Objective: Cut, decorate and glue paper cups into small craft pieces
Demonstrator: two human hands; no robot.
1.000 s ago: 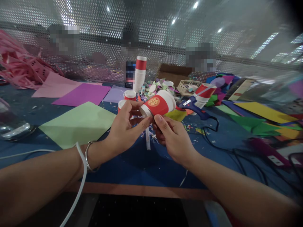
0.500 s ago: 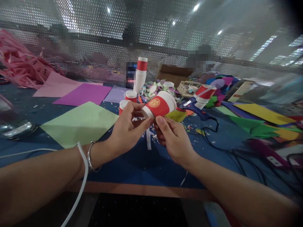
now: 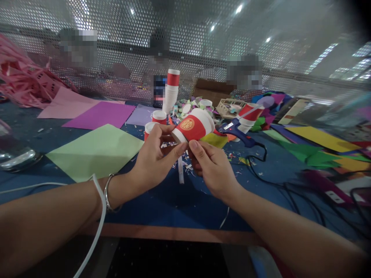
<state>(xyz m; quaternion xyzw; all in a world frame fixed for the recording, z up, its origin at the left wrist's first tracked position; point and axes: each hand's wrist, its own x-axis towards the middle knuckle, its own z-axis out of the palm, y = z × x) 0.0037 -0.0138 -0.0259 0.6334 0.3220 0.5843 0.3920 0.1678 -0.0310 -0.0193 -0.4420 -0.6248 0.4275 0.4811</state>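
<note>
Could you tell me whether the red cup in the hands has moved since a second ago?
No, barely: the cup stays just left of the glue gun, held by the left hand and right hand.

Centre: both hands meet above the worktop (image 3: 179, 204), left hand (image 3: 152, 156) left of right hand (image 3: 213, 172), the cup (image 3: 193, 126) on its side between their fingertips.
Under the cup: a strip (image 3: 181, 170) hangs down between the hands.
Behind the left hand: two cups (image 3: 158, 117) on the worktop; further back, a cup stack (image 3: 171, 90).
Left: a paper sheet (image 3: 97, 150) flat on the worktop; more sheets (image 3: 100, 114) behind it.
Far left: a jar (image 3: 14, 152) at the edge.
Right of the cup: a glue gun (image 3: 237, 130), its cord (image 3: 272, 179) running right and nearer.
Far right: paper cuttings (image 3: 315, 148) spread on the worktop.
Back: a mesh screen (image 3: 116, 58) behind everything.
</note>
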